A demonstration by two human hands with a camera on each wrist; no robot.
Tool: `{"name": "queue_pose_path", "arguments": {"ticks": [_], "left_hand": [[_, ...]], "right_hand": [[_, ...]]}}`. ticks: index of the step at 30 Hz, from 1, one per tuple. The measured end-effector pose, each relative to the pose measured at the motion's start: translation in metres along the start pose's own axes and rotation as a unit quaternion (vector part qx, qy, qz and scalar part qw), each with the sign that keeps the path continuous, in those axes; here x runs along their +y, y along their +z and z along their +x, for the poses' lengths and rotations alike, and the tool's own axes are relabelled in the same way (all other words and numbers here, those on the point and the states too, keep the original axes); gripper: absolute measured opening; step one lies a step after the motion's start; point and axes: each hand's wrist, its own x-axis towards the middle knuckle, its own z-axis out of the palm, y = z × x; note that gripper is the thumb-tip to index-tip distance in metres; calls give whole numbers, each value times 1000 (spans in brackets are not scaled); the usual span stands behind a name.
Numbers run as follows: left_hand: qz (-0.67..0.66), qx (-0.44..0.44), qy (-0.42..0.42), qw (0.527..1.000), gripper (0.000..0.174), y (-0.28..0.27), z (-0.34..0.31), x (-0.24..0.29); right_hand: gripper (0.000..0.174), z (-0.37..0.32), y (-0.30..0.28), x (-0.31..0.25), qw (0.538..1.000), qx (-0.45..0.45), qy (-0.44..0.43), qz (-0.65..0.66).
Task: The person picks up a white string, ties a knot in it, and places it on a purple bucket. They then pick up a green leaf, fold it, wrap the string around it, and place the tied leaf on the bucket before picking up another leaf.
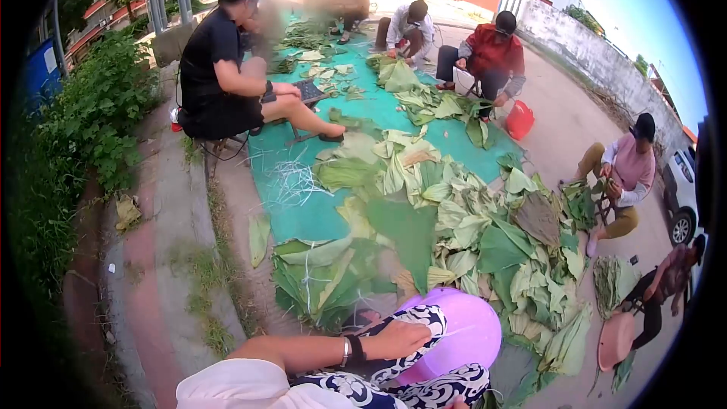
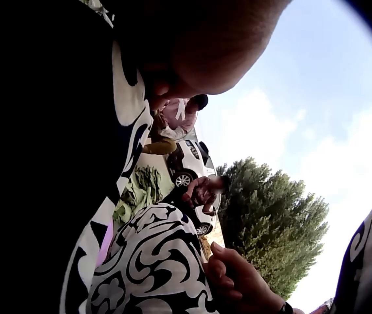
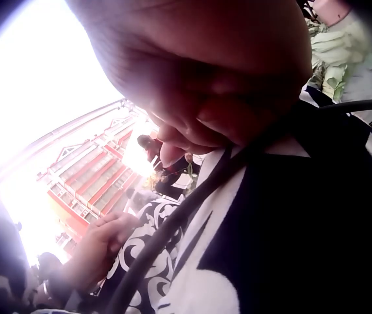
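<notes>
My left hand (image 1: 397, 339) rests on the left knee, over dark trousers (image 1: 454, 386) with a white swirl pattern. The left wrist has a dark band (image 1: 354, 350). Only a sliver of my right hand (image 1: 458, 404) shows at the bottom of the head view, by the right knee. In the left wrist view, the right hand (image 2: 238, 278) lies by the patterned knee with loosely curled fingers and holds nothing. The right wrist view shows the left hand (image 3: 107, 242) relaxed on the other knee. A smooth purple round object (image 1: 462, 333) is between and beyond the knees.
Large green leaves (image 1: 469, 235) lie heaped ahead on a teal sheet (image 1: 299, 216). White strings (image 1: 295, 182) are at its left, near a tied leaf bundle (image 1: 310, 280). Several people sit around the sheet, one in a red jacket (image 1: 492, 57). A dark cable (image 3: 192, 203) crosses the right wrist view.
</notes>
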Motion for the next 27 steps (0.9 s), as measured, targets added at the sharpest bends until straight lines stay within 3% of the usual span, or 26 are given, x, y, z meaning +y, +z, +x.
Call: {"name": "queue_pose_path", "arguments": {"ticks": [1,3,5,8,10,12,13,16,22,26,27], "left_hand": [[-13,17,15,1000,17,-8,2,3],[3,-4,-6,1000,18,-5,3,-1],[36,-39,-41,998,18,-3,4,1],[14,1,-14,1000,14,-7,3,13],[0,-33,-45,998,16,-11,6,21],[12,-52,-16,998,16,-14,7,24],[-1,-70,-2,998,16,-15,5,27],[-48,-140,42,988,17,-18,3,51],[-73,-223,79,969,17,-25,-8,83],[-72,-265,100,956,18,-27,-14,90],[-69,-275,116,952,18,-24,-16,91]], "right_hand": [[32,4,8,-8,981,40,93,163],[46,8,19,-23,899,123,192,373],[42,-1,5,-47,890,105,175,407],[38,-15,-2,-61,904,99,185,372],[32,-19,3,-68,926,112,107,343],[23,-22,-5,-97,920,114,66,370],[27,-21,-10,-103,958,113,6,265],[39,-20,-28,-145,958,143,-119,219],[47,-25,-18,-146,965,72,-166,192],[43,-40,-27,-157,958,167,-177,149],[37,-41,-23,-151,960,156,-183,141]]}}
